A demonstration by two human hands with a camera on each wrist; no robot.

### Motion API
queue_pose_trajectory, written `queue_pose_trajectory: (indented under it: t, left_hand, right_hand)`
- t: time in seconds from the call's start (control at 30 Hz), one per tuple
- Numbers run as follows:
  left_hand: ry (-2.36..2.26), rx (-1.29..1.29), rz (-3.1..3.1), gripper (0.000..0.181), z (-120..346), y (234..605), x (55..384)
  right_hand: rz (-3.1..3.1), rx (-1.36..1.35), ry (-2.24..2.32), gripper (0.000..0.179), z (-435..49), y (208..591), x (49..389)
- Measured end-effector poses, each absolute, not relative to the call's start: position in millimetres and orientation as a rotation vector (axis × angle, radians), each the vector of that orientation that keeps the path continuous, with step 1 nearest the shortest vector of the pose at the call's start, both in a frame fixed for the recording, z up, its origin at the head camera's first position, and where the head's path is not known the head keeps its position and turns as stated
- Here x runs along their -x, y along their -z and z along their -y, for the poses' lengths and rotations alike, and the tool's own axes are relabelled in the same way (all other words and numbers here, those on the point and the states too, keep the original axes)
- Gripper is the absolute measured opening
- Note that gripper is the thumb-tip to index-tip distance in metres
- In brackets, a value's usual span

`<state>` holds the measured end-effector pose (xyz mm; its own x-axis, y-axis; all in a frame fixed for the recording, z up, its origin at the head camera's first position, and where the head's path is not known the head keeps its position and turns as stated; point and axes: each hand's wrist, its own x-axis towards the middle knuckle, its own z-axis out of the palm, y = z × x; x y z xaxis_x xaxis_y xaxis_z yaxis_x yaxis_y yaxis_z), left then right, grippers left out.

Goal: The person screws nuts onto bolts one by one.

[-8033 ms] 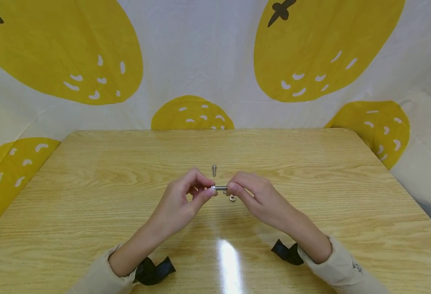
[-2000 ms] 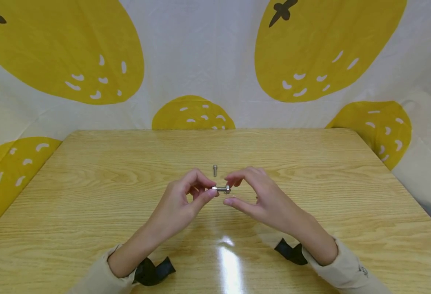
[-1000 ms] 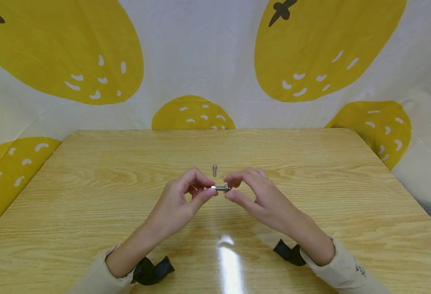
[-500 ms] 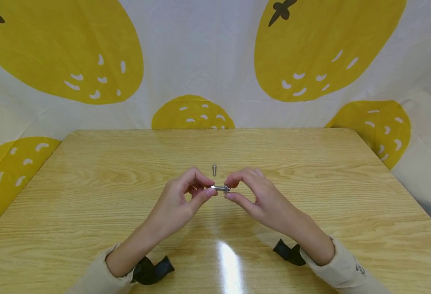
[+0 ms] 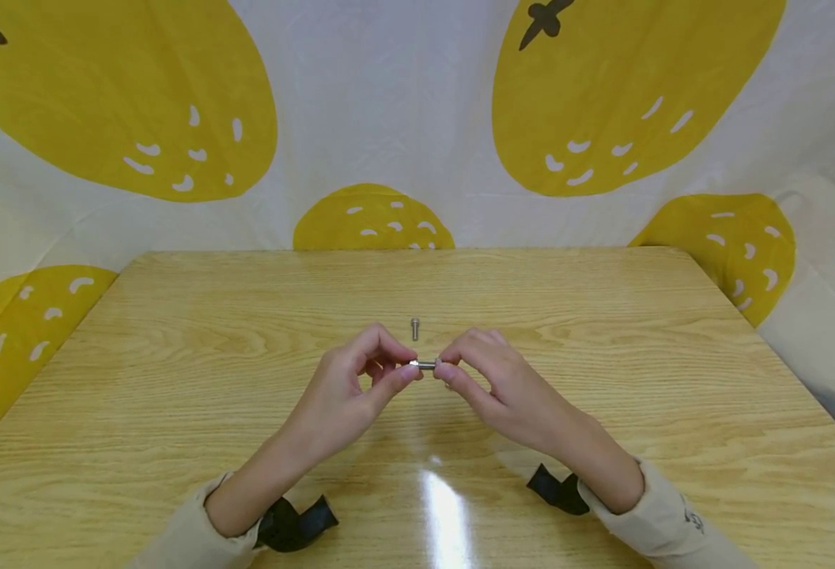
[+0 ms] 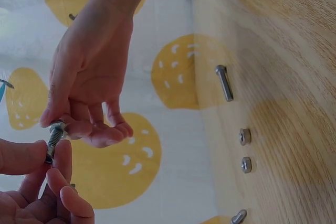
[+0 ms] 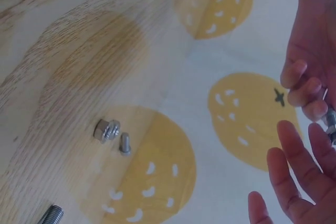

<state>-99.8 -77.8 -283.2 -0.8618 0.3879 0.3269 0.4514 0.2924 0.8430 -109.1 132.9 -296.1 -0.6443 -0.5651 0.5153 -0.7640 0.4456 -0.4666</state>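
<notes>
My left hand [image 5: 349,391] pinches the head of a metal bolt [image 5: 427,365] between thumb and fingertips, and the bolt lies level above the table. At its other end, the thumb and fingers of my right hand [image 5: 499,383] pinch a hex nut [image 6: 58,125], which sits round the threaded end in the left wrist view. In the head view the fingertips mostly cover that nut. Just beyond the hands, another bolt [image 5: 415,329] lies on the table.
Two loose nuts [image 6: 244,136] [image 6: 246,164] and bolts [image 6: 224,83] [image 6: 239,216] lie on the wooden table [image 5: 197,379]. A white cloth with yellow fruit shapes [image 5: 375,217] hangs behind the far table edge. Black wrist devices [image 5: 296,525] sit at both sleeves.
My right thumb and fingers, spread apart around the nut two seconds ago, have come together on it and now cover most of it. The left hand keeps its hold on the bolt.
</notes>
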Motion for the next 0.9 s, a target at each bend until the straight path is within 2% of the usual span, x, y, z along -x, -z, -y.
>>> queue_pose_trajectory:
  t: [0.23,0.4,0.9]
  left_hand:
    - [1.644,0.797,2.49,0.009,77.7,282.9,99.3]
    - [1.632,0.79,2.5,0.009,78.1,282.7,99.1]
    - [1.638,0.792,2.495,0.009,78.2,282.0,98.7]
  right_hand:
    - [2.521,-1.038,-1.033,0.016,-133.7,292.3,105.7]
    - [2.455,-1.058,-1.039,0.031,-133.5,291.6,105.2]
    - [2.334,-1.176,-0.981,0.014,-133.9,295.9,110.2]
